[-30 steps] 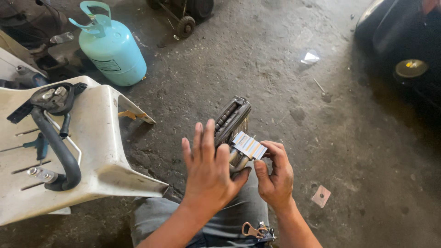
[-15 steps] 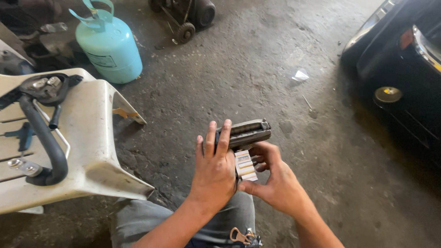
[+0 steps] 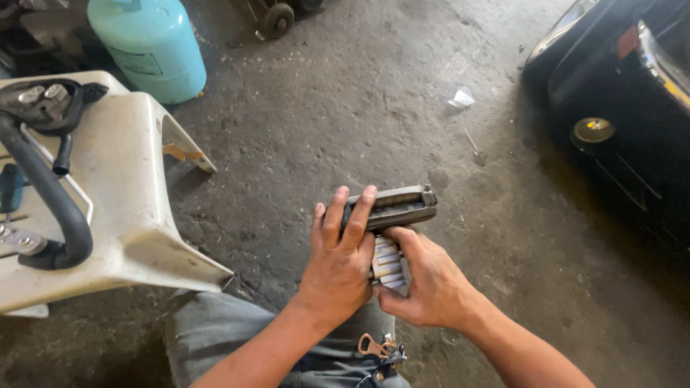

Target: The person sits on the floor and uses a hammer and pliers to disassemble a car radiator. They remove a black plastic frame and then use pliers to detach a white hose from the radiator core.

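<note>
Above the lap, both hands' fingers point(image 3: 357, 215) close around a dark ribbed part point(image 3: 399, 206).

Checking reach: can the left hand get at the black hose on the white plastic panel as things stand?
Probably not right away. The left hand is wrapped around the dark grey ribbed part with the right hand. The path over to the black hose on the white plastic panel looks unobstructed, once the hand is free.

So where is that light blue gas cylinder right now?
In the head view, the gas cylinder stands at the top left on the concrete floor, just behind the white plastic panel.
</note>
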